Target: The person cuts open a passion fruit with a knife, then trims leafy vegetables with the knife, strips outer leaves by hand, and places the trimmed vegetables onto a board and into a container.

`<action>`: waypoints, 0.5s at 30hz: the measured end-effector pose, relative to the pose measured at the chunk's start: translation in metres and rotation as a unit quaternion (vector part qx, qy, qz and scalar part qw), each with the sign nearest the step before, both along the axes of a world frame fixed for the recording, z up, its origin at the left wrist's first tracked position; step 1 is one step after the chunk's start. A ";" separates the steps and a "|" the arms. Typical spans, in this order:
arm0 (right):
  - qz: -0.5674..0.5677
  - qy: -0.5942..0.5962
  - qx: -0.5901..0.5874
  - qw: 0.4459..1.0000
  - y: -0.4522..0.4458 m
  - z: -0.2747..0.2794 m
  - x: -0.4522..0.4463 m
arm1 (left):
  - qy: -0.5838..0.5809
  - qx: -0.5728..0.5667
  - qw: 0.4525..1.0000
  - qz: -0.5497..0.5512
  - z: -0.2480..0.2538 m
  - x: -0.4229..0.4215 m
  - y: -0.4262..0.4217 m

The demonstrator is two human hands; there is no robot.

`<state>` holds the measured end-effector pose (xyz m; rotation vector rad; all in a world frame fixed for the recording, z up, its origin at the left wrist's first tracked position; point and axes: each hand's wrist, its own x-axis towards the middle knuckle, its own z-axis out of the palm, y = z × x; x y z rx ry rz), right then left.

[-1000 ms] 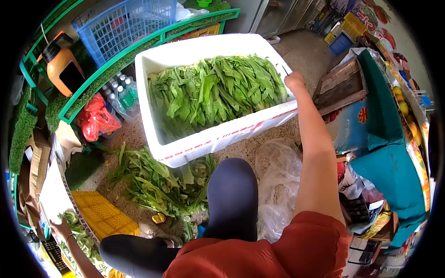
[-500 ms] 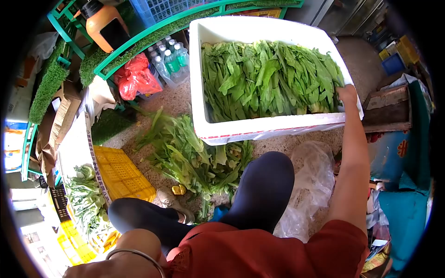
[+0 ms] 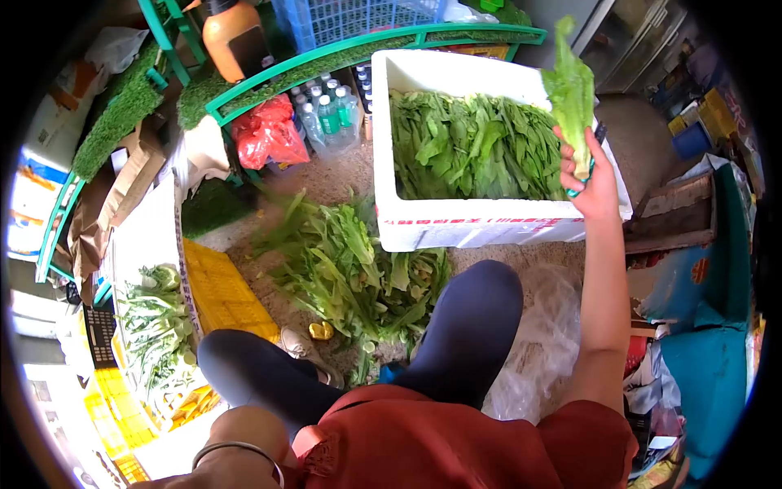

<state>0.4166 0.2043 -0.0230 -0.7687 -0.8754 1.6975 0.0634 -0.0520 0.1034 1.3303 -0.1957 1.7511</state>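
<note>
My right hand (image 3: 599, 189) is raised at the right end of a white foam box (image 3: 489, 222), closed around the pale stem end of a bunch of leaf lettuce (image 3: 572, 94). A small teal and dark object also shows in that hand; I cannot make out what it is. Rows of green leafy lettuce (image 3: 472, 147) fill the box. At the lower left edge, my left hand (image 3: 191, 474) shows only in part below a bracelet (image 3: 240, 448), its fingers hidden. Loose leaves and trimmings (image 3: 358, 269) lie heaped on the floor before my knees.
To the left stand a yellow crate (image 3: 224, 293) and a white box with leafy greens (image 3: 155, 326). Behind are a red plastic bag (image 3: 269, 134), bottles (image 3: 330, 114) and a green curved rail (image 3: 375, 53). Clear plastic (image 3: 542, 342) lies right of my knee.
My right hand has come up from the box's right edge with a bunch of lettuce in it. The view has shifted slightly. My left hand stays low.
</note>
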 end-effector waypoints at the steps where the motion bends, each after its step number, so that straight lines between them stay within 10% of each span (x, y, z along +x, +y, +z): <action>1: 0.019 0.002 -0.014 1.000 -0.007 0.001 -0.015 | -0.049 0.051 0.997 0.023 -0.009 0.004 0.002; 8: 0.235 -0.058 -0.083 0.967 -0.070 -0.012 -0.130 | 0.141 -0.350 0.881 0.285 -0.069 -0.026 0.005; 12: 0.373 -0.054 -0.169 0.911 -0.104 -0.031 -0.197 | 0.043 -0.585 0.810 0.019 -0.149 -0.029 0.042; 15: 0.395 -0.078 -0.180 0.898 -0.123 -0.042 -0.229 | -0.012 -0.577 0.816 0.023 -0.189 -0.040 0.049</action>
